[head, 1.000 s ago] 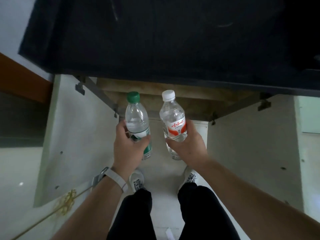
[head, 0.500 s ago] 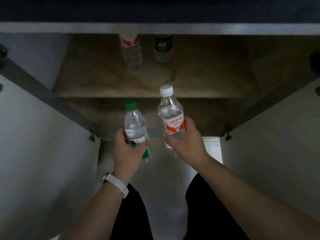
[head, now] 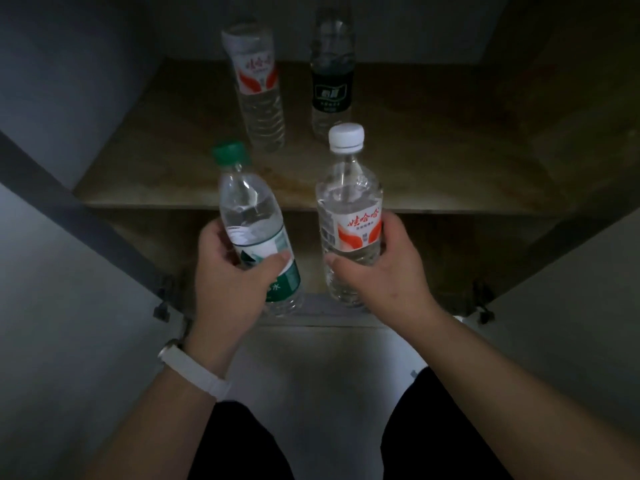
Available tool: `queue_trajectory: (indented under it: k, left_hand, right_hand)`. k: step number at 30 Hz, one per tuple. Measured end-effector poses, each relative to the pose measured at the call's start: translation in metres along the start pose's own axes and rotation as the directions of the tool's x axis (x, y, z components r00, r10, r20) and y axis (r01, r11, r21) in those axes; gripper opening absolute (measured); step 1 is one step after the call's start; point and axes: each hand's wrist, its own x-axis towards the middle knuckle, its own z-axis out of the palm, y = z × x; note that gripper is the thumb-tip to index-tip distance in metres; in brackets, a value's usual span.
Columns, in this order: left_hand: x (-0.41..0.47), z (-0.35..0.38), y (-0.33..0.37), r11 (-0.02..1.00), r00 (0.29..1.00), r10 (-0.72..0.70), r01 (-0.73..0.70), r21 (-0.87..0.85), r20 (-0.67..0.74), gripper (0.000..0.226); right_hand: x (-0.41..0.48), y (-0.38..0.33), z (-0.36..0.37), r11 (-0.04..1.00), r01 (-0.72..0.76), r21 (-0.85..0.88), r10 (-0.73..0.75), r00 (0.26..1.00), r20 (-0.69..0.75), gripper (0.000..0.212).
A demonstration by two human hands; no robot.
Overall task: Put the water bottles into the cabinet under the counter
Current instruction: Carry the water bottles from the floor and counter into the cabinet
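My left hand (head: 230, 284) grips a clear bottle with a green cap and green label (head: 251, 216), tilted slightly left. A clear bottle with a white cap and red label (head: 349, 209) stands upright in my right hand (head: 382, 271). Both bottles hang in front of the open cabinet's wooden shelf (head: 433, 168). On that shelf, further back, stand a red-label bottle (head: 258, 88) and a black-label bottle (head: 331, 77), side by side.
The two cabinet doors swing open to either side, the left door (head: 69, 289) and the right door (head: 571, 289), with hinges at their inner edges. A lower compartment lies under the shelf. My dark trouser legs are at the bottom.
The view has dropped and closed in on the cabinet, so the shelf and its two bottles are larger. Both hands have carried their bottles forward toward the shelf edge.
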Motion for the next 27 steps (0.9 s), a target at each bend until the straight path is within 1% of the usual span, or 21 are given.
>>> queue_trajectory:
  k: [4, 9, 13, 16, 19, 23, 27]
  left_hand:
    - [0.024, -0.008, 0.031, 0.995, 0.995, 0.099, -0.100, -0.031, -0.019, 0.066]
    - [0.056, -0.018, 0.058, 0.979, 0.976, 0.204, -0.205, -0.002, -0.075, 0.062]
    - [0.080, -0.028, 0.071, 0.975, 0.970, 0.222, -0.222, 0.015, -0.099, 0.065]
    - [0.097, -0.036, 0.074, 0.971, 0.965, 0.238, -0.236, 0.033, -0.108, 0.068]
    - [0.116, -0.039, 0.071, 0.967, 0.962, 0.249, -0.243, 0.072, -0.110, 0.068]
    - [0.132, -0.036, 0.064, 0.955, 0.954, 0.277, -0.262, 0.136, -0.110, 0.068]
    - [0.144, -0.031, 0.058, 0.947, 0.948, 0.292, -0.269, 0.173, -0.123, 0.073]
  right_hand:
    - [0.017, -0.018, -0.007, 0.997, 0.074, 0.009, -0.074, 0.997, -0.016, 0.066]
    - [0.043, -0.042, -0.005, 0.986, 0.165, 0.013, -0.165, 0.986, -0.022, 0.060]
    - [0.067, -0.060, 0.004, 0.974, 0.225, -0.013, -0.226, 0.974, -0.028, 0.058]
    - [0.087, -0.072, 0.013, 0.967, 0.254, -0.018, -0.254, 0.966, -0.055, 0.065]
    - [0.104, -0.080, 0.021, 0.966, 0.259, -0.017, -0.260, 0.963, -0.071, 0.071]
    - [0.122, -0.084, 0.030, 0.968, 0.250, -0.005, -0.250, 0.966, -0.068, 0.068]
    - [0.132, -0.083, 0.038, 0.971, 0.238, 0.001, -0.236, 0.966, -0.101, 0.070]
